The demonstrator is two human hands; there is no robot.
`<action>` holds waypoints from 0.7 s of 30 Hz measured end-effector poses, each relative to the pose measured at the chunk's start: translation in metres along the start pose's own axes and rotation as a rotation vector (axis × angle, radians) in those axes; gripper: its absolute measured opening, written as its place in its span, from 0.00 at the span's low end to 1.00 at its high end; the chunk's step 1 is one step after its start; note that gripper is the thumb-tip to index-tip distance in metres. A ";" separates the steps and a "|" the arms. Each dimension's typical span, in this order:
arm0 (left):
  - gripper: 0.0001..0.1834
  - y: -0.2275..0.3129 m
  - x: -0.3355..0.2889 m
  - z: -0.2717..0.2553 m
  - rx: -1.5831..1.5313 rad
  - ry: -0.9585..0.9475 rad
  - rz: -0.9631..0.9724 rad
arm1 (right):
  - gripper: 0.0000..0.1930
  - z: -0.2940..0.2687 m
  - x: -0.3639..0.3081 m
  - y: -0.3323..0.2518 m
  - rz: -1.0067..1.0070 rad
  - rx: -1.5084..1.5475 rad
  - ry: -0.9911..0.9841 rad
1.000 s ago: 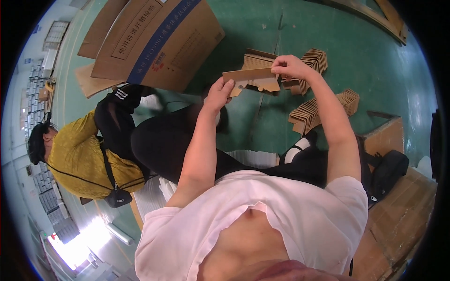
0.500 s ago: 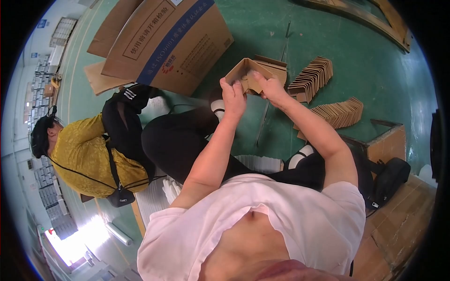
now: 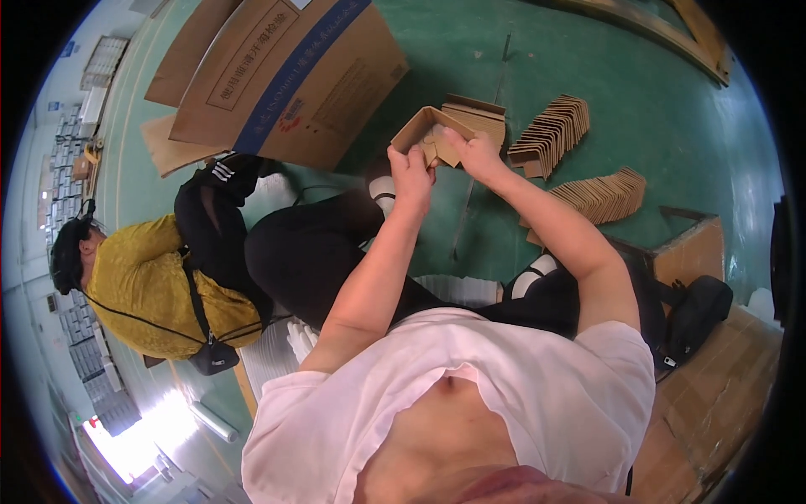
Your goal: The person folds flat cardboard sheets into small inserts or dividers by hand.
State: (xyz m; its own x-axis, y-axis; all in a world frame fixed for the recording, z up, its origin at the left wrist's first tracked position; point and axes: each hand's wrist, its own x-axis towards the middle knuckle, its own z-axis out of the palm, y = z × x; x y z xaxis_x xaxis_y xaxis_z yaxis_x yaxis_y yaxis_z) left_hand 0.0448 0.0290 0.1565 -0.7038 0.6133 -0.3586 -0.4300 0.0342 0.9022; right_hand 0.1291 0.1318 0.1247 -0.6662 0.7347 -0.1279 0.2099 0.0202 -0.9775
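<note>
Out in front of me I hold a folded brown cardboard piece (image 3: 415, 128) with upright bent walls. My left hand (image 3: 411, 175) closes on its near left corner. On the right side, my right hand (image 3: 478, 157) grips its wall, with fingertips reaching inside. Small loose-looking flaps show within the fold, but their shape is partly covered by my fingers. Just beyond my right hand lies a group of similar folded cardboard pieces (image 3: 483, 116). Farther right, two nested rows of bent cardboard pieces, an upper row (image 3: 554, 133) and a lower row (image 3: 600, 198), rest on the green floor.
A large open cardboard carton (image 3: 336, 92) stands at the far left. A person in a yellow top (image 3: 159, 286) sits bent over at my left. White gloves (image 3: 300, 340) lie beside my left arm. At right are a black bag (image 3: 698, 315) and a cardboard box (image 3: 693, 252).
The whole view has shifted slightly, so everything sits a little farther left. Both hands keep their hold on the cardboard piece, with only small finger movement.
</note>
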 end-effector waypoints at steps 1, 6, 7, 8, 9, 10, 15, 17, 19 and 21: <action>0.10 -0.003 0.002 -0.003 0.047 0.012 0.031 | 0.23 -0.005 -0.001 -0.011 0.130 -0.100 -0.099; 0.13 -0.021 0.015 -0.009 0.313 -0.013 0.221 | 0.22 -0.068 0.023 -0.031 0.119 -0.281 -0.475; 0.13 -0.023 0.014 -0.008 0.399 -0.034 0.249 | 0.21 -0.079 0.026 -0.032 0.058 -0.206 -0.467; 0.13 -0.026 0.012 -0.007 0.485 -0.057 0.277 | 0.21 -0.086 0.028 -0.032 0.070 -0.206 -0.461; 0.13 -0.027 0.008 -0.003 0.485 -0.072 0.265 | 0.16 -0.093 0.029 -0.035 0.042 -0.262 -0.493; 0.12 -0.028 0.004 0.000 0.514 -0.131 0.192 | 0.11 -0.098 0.029 -0.034 0.015 -0.318 -0.524; 0.15 -0.046 -0.006 0.004 0.645 -0.344 0.055 | 0.07 -0.115 0.029 -0.001 0.116 -0.433 -0.629; 0.18 -0.060 -0.003 -0.001 0.848 -0.395 0.176 | 0.05 -0.128 0.030 0.023 0.272 -0.632 -0.630; 0.20 -0.055 -0.005 0.003 0.910 -0.400 0.113 | 0.03 -0.142 0.021 0.041 0.403 -0.648 -0.566; 0.17 -0.056 -0.002 0.003 0.920 -0.393 0.156 | 0.03 -0.153 0.015 0.072 0.523 -0.750 -0.422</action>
State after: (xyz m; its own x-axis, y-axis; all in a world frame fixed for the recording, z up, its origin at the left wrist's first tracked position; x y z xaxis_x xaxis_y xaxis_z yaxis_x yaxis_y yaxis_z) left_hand 0.0720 0.0283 0.1078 -0.4076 0.8734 -0.2666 0.3700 0.4249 0.8262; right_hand 0.2438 0.2483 0.0780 -0.5303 0.4759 -0.7016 0.8478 0.2927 -0.4422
